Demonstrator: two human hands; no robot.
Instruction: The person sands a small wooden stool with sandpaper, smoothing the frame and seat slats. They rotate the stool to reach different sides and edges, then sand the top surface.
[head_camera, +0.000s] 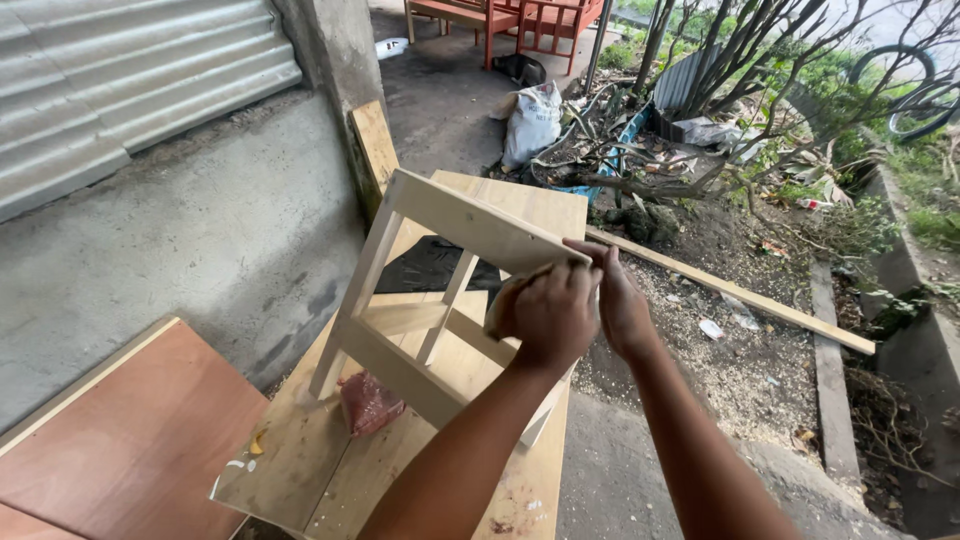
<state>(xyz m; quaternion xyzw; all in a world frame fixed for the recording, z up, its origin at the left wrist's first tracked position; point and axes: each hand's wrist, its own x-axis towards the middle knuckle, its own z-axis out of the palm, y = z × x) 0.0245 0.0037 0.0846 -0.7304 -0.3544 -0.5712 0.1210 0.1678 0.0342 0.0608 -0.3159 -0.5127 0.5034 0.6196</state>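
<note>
A pale, unpainted wooden stool frame (440, 215) lies tilted on a plank workbench (300, 460), its flat top board facing up and away from me. My left hand (550, 312) is closed on a tan piece of sandpaper (500, 305) and presses it against the near right edge of the stool's top. Just behind it, my right hand (620, 300) grips the same corner, with fingers curled over the edge. Both forearms reach in from the bottom of the view.
A reddish lump of cloth (368, 400) lies on the bench under the stool. A red-brown plywood sheet (130, 440) sits at lower left below a concrete wall (200, 230). A long plank (740, 295), a white sack (532, 122), branches and red furniture (500, 15) lie beyond.
</note>
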